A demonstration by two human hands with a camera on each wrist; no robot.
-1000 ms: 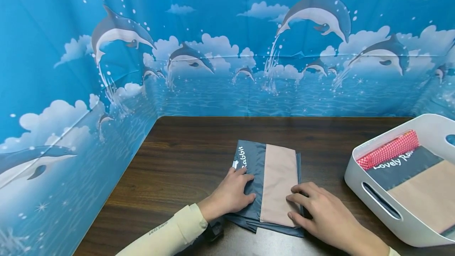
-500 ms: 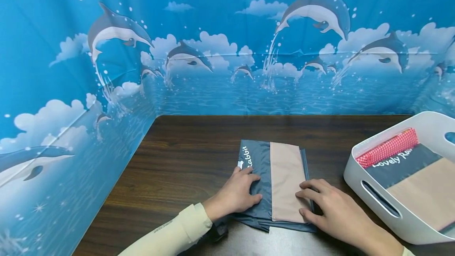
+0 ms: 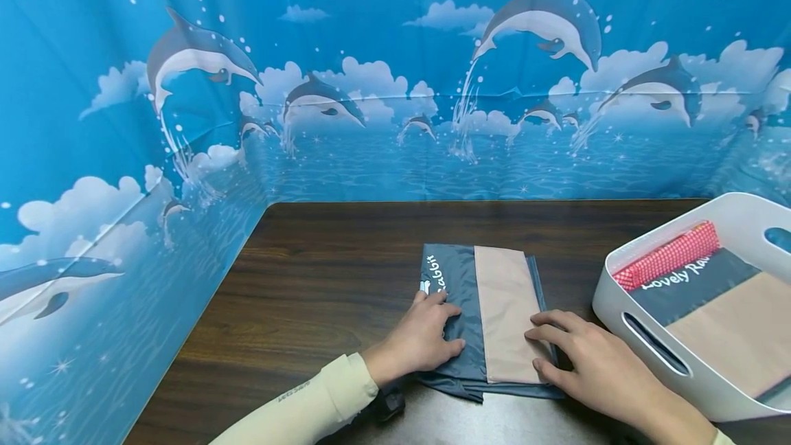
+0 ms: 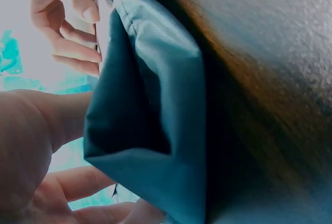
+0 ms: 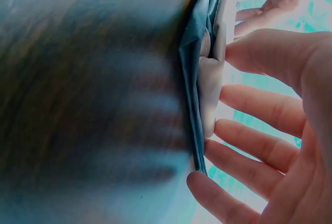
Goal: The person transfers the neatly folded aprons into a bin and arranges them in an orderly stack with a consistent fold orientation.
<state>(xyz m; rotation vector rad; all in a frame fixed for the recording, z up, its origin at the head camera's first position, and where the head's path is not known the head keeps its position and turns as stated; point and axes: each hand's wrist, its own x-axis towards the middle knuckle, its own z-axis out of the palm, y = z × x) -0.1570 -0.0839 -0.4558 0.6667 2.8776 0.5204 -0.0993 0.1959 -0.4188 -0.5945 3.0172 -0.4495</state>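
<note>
A folded dark blue and beige cloth (image 3: 508, 307) with white "Rabbit" lettering lies on the table in the head view, its lower layers sticking out at the near and right edges. My left hand (image 3: 426, 335) rests on its dark left part, fingers spread and hiding some of the print. On the beige right side, my right hand (image 3: 583, 359) touches the edge with its fingertips. In the left wrist view, the near side of the folded cloth (image 4: 150, 89) bulges in loose layers. The right wrist view has the fingers (image 5: 259, 105) extended along the cloth's thin side.
A white basket (image 3: 649, 369) with handle slots stands to the right of my right hand. In it lie a red-and-white checked bundle (image 3: 670, 256) and another dark blue and beige folded cloth (image 3: 723, 335). A dolphin-print curtain (image 3: 395, 156) borders the dark wooden table (image 3: 321, 259).
The folded cloth and both hands have slid to the right on the table, nearer the basket. The hands keep much the same pose, and the view has shifted slightly.
</note>
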